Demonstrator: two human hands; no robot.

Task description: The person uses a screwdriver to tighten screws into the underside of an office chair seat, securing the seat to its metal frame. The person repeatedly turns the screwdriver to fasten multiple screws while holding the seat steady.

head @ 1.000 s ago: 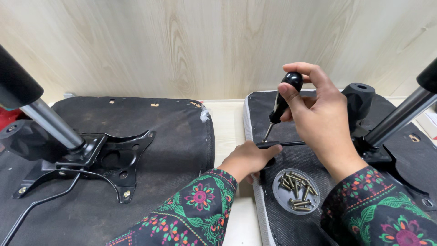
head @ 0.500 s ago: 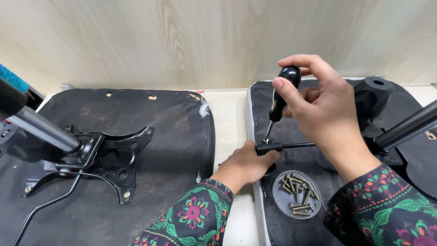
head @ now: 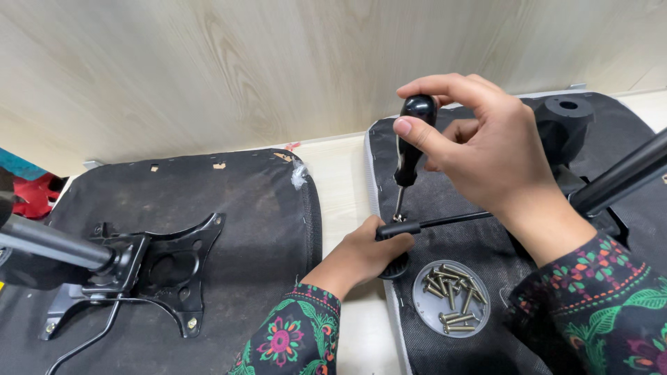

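My right hand (head: 486,149) grips a black-handled screwdriver (head: 411,142), held upright with its tip down at the end of a thin black lever rod (head: 445,221). My left hand (head: 365,251) is closed on the lever's black knob at the left edge of the right-hand upturned chair seat (head: 389,149). A round grey lid (head: 451,298) holding several screws lies on that seat just in front of my left hand.
A second upturned black seat (head: 229,187) lies to the left with a black metal mounting plate (head: 163,267) and a grey gas cylinder (head: 48,243) on it. Another cylinder (head: 622,173) slants across the right seat. A pale wood-grain wall (head: 208,69) stands behind.
The view has shifted left and closer. My right hand has lowered the screwdriver tip onto the lever end, and my left hand has closed more tightly on the knob.
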